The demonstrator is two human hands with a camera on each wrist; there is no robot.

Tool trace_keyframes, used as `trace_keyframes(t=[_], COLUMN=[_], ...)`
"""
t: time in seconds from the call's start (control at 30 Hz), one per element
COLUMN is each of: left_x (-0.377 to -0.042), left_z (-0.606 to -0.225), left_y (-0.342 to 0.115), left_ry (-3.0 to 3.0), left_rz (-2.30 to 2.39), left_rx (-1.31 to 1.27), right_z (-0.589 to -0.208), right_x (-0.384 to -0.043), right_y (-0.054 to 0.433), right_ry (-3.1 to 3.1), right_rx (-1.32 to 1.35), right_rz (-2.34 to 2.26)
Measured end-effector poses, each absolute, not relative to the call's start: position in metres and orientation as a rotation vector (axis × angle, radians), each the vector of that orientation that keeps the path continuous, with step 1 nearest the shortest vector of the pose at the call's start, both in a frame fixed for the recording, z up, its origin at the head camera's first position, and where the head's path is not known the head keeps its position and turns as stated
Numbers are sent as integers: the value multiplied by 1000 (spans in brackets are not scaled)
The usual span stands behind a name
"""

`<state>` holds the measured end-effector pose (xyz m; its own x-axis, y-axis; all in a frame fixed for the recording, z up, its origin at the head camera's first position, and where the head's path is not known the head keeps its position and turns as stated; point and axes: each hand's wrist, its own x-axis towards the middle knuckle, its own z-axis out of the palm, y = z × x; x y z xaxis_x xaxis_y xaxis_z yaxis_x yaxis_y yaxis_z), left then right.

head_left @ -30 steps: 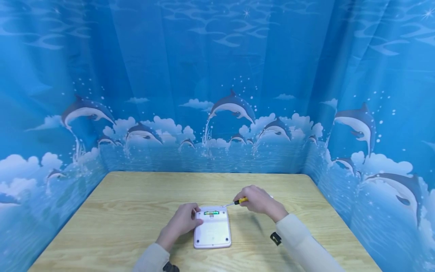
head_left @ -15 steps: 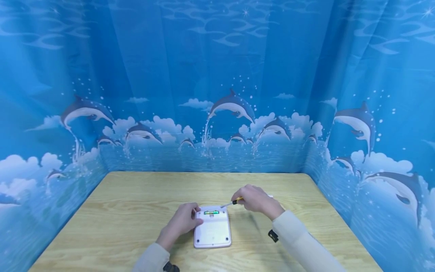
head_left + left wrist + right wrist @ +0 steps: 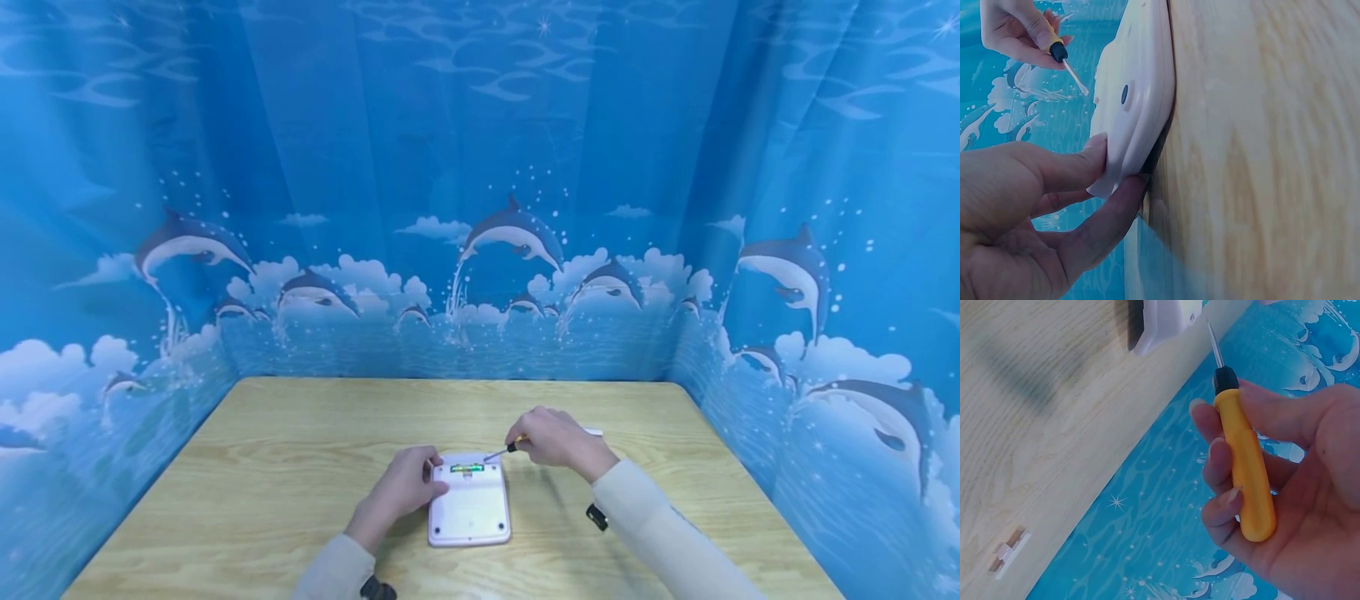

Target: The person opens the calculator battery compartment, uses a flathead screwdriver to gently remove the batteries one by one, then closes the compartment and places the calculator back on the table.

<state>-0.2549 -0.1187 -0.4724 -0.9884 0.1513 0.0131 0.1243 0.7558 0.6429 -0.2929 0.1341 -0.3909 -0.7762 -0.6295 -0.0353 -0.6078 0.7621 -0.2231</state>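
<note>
Only the right wrist view shows the screwdriver point(image 3: 1247, 462) end to end.

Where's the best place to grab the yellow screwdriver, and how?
I'd take the thick, rounded yellow handle, thumb on one side and fingers curled round the other, as the right hand does. Come from the right, at the handle end: the metal shaft is thin and points left toward the white device.

Person's L sleeve point(image 3: 337, 571) & R sleeve point(image 3: 667, 533) are off-wht., stopping short of L hand point(image 3: 405, 485) & R hand point(image 3: 553, 437), both bare. Sm. blk. device point(image 3: 377, 589) by L cuff point(image 3: 358, 557), 2nd blk. device point(image 3: 597, 517) by R cuff point(image 3: 617, 490).
</note>
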Motion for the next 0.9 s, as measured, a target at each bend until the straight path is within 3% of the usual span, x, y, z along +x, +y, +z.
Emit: trace_keyframes(t=[0.9], left_x=[-254], left_z=[-469], left_y=[-118], left_ry=[2897], left_rz=[1056], left_rx=[205], right_z=[-380], right_x=[-292], right_y=[110], right_ry=[2851], right_rx=[-964], right_rz=[33])
